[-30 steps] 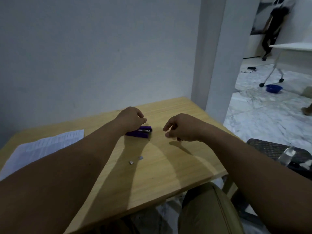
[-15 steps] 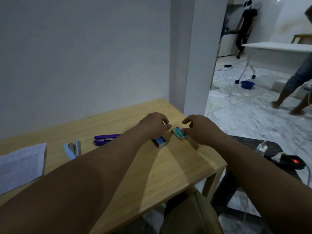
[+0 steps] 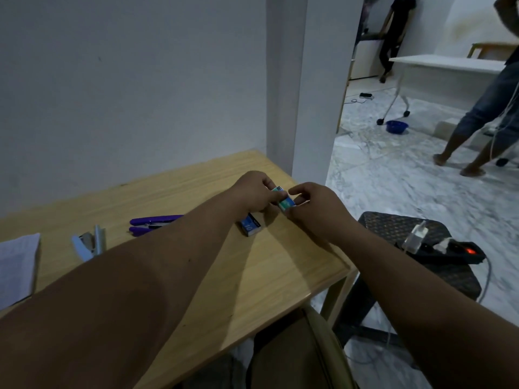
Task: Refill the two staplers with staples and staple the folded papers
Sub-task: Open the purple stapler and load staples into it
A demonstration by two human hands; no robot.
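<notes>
At the far right corner of the desk, both hands meet over a small green staple box, raised a little off the wood. The left hand pinches its far end between thumb and curled fingers, and the right hand grips the near end the same way. It looks like a light card sleeve with an inner tray, stiff enough to hold but easy to crush, so the sides and ends are the places to take it, with one hand steadying the sleeve as the other slides the tray. Whether the tray has begun to come out I cannot tell, and no staples are visible inside.

A second, blue staple box lies closed on the desk just near and left of the left hand. Its contents are hidden too. Staple strips are probably brittle and may break if bent, so they should be lifted by their long edges.

Further left, the purple stapler lies hinged open, and the pale blue stapler beyond it also gapes open; whether either channel holds staples I cannot make out. The folded papers rest at the left edge of the desk, thin and floppy, well apart from the boxes.
</notes>
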